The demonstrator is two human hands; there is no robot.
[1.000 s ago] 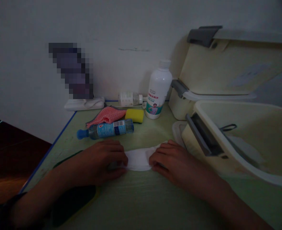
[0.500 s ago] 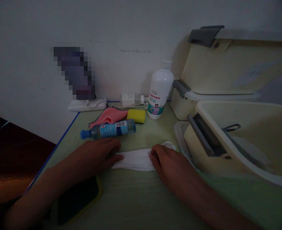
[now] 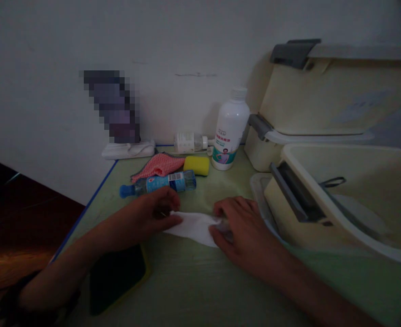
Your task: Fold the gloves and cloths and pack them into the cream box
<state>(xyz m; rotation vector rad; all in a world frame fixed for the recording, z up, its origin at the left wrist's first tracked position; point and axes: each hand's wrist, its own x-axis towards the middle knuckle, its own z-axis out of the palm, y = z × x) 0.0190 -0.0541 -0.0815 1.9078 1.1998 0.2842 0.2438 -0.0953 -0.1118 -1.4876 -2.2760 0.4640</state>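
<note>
A white cloth strip [image 3: 193, 227] lies on the pale green table [image 3: 200, 290] between my hands. My left hand [image 3: 149, 213] pinches its left end with thumb and fingers closed. My right hand [image 3: 241, 227] grips the right end, fingers curled over the fabric. A clear bottle with a blue cap and blue label [image 3: 159, 183] lies on its side just beyond my left hand.
A dark phone in a yellow case [image 3: 119, 277] lies under my left forearm. Behind stand a pink cloth [image 3: 158, 165], yellow sponge [image 3: 196, 165], white bottle [image 3: 230, 129], small clear bottle [image 3: 188, 142] and white power strip [image 3: 129, 149]. Cream lidded bins [image 3: 339, 181] stand open at right.
Both hands have gone from pressing flat on the cloth to gripping its ends. The right hand shifted slightly right and the cloth's right end is now gathered under its fingers.
</note>
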